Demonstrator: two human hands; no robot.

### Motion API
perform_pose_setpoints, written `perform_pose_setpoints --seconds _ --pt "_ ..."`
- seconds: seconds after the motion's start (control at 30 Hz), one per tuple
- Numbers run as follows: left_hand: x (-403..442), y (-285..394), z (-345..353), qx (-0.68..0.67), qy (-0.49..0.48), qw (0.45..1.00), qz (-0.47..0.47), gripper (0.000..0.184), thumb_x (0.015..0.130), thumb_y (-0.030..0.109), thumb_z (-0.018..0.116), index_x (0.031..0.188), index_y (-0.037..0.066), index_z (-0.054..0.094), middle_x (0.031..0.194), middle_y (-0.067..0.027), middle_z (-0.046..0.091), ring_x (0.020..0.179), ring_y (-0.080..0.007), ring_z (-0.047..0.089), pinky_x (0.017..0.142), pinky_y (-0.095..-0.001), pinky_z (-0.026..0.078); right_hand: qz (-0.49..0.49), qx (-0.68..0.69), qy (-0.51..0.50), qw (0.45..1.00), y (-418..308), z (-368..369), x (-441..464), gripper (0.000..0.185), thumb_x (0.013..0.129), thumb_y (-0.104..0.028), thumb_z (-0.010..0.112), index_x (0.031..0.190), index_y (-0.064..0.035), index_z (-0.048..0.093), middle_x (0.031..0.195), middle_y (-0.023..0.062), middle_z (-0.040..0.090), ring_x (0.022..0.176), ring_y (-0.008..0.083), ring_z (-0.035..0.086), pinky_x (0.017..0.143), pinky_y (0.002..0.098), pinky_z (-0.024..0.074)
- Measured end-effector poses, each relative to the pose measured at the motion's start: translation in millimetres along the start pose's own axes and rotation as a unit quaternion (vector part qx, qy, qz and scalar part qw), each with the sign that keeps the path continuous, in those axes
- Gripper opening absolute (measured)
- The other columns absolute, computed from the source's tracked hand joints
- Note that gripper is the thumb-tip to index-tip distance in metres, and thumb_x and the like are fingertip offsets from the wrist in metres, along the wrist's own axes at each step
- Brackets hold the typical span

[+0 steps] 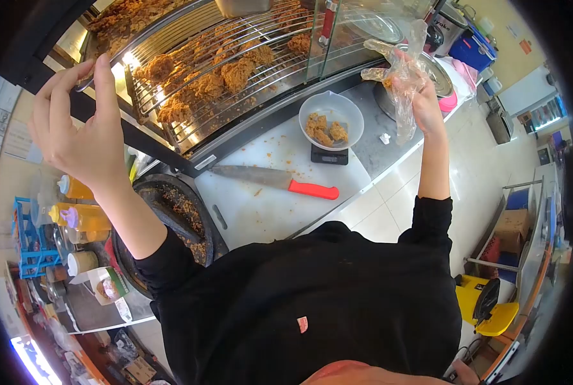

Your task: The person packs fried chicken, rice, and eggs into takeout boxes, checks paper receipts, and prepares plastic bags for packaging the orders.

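white board (254, 215) is bearing a knife (264, 176). right hand (426, 108) is clutching clear plastic (404, 115); left hand (79, 142) is curving beside the display cabinet (267, 119), can't tell if gripping.

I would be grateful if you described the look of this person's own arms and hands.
Plain black fabric sleeves end short of the wrists, leaving the lower forearms bare. The left hand is bare, with no ring or watch showing. Crumpled clear plastic partly hides the right hand, so its fingers cannot be fully judged; its wrist is bare.
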State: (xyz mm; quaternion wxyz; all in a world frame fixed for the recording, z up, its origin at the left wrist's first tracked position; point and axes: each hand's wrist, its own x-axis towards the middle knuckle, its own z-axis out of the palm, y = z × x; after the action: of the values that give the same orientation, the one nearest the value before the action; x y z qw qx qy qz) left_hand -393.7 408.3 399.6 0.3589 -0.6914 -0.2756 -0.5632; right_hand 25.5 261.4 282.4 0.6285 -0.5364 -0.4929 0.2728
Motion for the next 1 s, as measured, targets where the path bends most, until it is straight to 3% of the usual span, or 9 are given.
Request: perform_pose_setpoints --seconds 0.2,0.37,0.43,0.47,0.53,0.7,0.83,0.9,1.0 --pt "5.0 15.2 -4.2 -0.049 -0.007 0.999 -0.023 0.012 0.068 0.011 0.076 0.075 0.011 0.066 0.077 -0.0009 0.062 0.074 -0.0181 0.058 0.068 -0.0294 0.042 -0.031 0.073 0.01 0.997 -28.6 29.8 -4.7 0.051 0.08 -0.005 0.066 0.127 -0.0036 0.047 0.094 0.0011 0.061 0.084 0.0098 0.057 0.075 0.0241 0.0464" --pt "11.0 18.0 -6.5 -0.027 0.022 0.997 -0.062 0.013 0.066 0.013 0.075 0.074 0.011 0.065 0.08 -0.0018 0.059 0.075 -0.0201 0.055 0.068 -0.0305 0.041 -0.305 0.094 0.036 0.947 -88.6 139.2 22.8 0.04 0.079 -0.008 0.067 0.114 0.0005 0.051 0.096 0.0073 0.062 0.088 0.0151 0.059 0.075 0.0273 0.0479" --pt "9.8 21.5 -6.1 -0.033 0.015 0.997 -0.064 0.013 0.066 0.013 0.075 0.074 0.011 0.065 0.08 -0.0019 0.059 0.075 -0.02 0.055 0.068 -0.0304 0.041 -0.497 -0.023 0.006 0.868 -78.0 162.9 61.0 0.033 0.078 -0.008 0.066 0.108 -0.0002 0.055 0.103 0.0108 0.061 0.095 0.023 0.06 0.079 0.0352 0.0488" --pt "8.9 18.7 -6.3 -0.031 0.011 0.998 -0.048 0.013 0.067 0.013 0.075 0.075 0.011 0.065 0.08 -0.0016 0.059 0.075 -0.0194 0.055 0.068 -0.0303 0.041 -0.66 -0.203 0.043 0.722 -104.7 177.3 71.7 0.025 0.076 -0.012 0.065 0.099 -0.0032 0.06 0.105 0.0109 0.061 0.098 0.0278 0.059 0.082 0.0396 0.0477" --pt "3.5 17.7 -5.6 -0.041 -0.001 0.998 -0.047 0.013 0.067 0.013 0.075 0.076 0.011 0.066 0.08 -0.0008 0.06 0.076 -0.019 0.055 0.068 -0.0304 0.041 -0.668 -0.292 0.001 0.685 -106.2 204.7 91.8 0.031 0.071 -0.008 0.066 0.102 -0.0018 0.061 0.108 0.0151 0.061 0.098 0.031 0.058 0.083 0.0377 0.0473" --pt "-4.7 20.0 -4.4 -0.028 -0.02 0.999 -0.033 0.015 0.066 0.014 0.075 0.079 0.013 0.067 0.082 0.0002 0.061 0.077 -0.019 0.055 0.069 -0.0309 0.042 -0.635 -0.261 -0.032 0.727 -102.5 232.7 125.2 0.02 0.071 -0.008 0.058 0.091 -0.0034 0.056 0.085 0.0147 0.055 0.082 0.0235 0.055 0.074 0.051 0.0402" --pt "-8.7 17.7 -3.3 -0.027 -0.034 0.998 -0.034 0.015 0.067 0.014 0.075 0.08 0.014 0.068 0.084 0.0009 0.061 0.079 -0.0187 0.054 0.07 -0.0302 0.042 -0.614 -0.374 0.013 0.695 -87.0 178.4 60.2 0.031 0.071 -0.006 0.067 0.101 -0.0039 0.062 0.109 0.0149 0.06 0.095 0.0306 0.059 0.082 0.038 0.0474" --pt "-10.9 16.7 -2.2 -0.027 -0.031 0.998 -0.038 0.015 0.067 0.014 0.076 0.079 0.014 0.068 0.083 0.001 0.061 0.078 -0.0185 0.054 0.071 -0.0299 0.042 -0.583 -0.342 0.14 0.724 -62.9 154.3 41.7 0.032 0.069 -0.011 0.066 0.101 -0.011 0.062 0.106 0.0085 0.06 0.091 0.0263 0.059 0.076 0.0384 0.049" --pt "-12.7 16.7 -3.0 -0.036 -0.025 0.998 -0.051 0.015 0.067 0.015 0.077 0.079 0.013 0.068 0.083 0.001 0.061 0.077 -0.0179 0.055 0.071 -0.0294 0.042 -0.464 -0.404 0.113 0.78 13.4 102.7 16.8 0.029 0.069 -0.011 0.066 0.097 -0.0086 0.06 0.101 0.011 0.059 0.09 0.0285 0.059 0.074 0.0397 0.0486"
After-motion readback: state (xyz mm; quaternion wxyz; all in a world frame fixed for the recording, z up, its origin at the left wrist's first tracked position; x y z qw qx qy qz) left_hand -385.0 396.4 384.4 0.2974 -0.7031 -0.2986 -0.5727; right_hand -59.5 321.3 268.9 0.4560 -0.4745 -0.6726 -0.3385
